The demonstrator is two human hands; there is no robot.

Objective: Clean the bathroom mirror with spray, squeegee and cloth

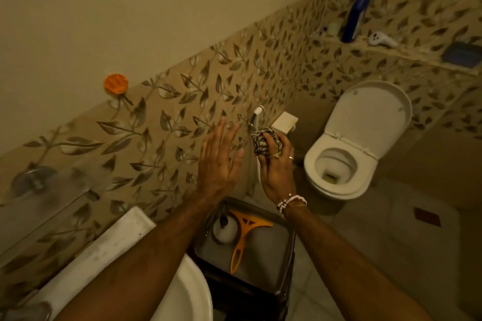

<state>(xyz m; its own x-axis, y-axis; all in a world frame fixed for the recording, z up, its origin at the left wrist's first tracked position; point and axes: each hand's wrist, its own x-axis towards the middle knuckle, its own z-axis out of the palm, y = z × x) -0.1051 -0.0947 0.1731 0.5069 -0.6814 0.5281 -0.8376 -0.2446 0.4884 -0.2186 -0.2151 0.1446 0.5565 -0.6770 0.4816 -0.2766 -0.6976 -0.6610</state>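
Observation:
My right hand point(276, 169) is closed around a bunched checked cloth point(264, 144), held up in front of the leaf-patterned tiled wall. Beside it my left hand point(219, 161) is raised flat, fingers apart, holding nothing. Below both hands a dark tray-topped stand point(276, 245) carries an orange squeegee point(243, 238) lying flat and a white spray bottle point(224, 229) with a dark top lying next to it. No mirror is visible in this view.
A white sink point(187, 292) sits at the lower left under a glass shelf point(52, 190). An open toilet point(347, 154) stands to the right. A ledge above it holds a blue bottle point(357, 13) and small items. A hand sprayer point(257, 114) hangs on the wall.

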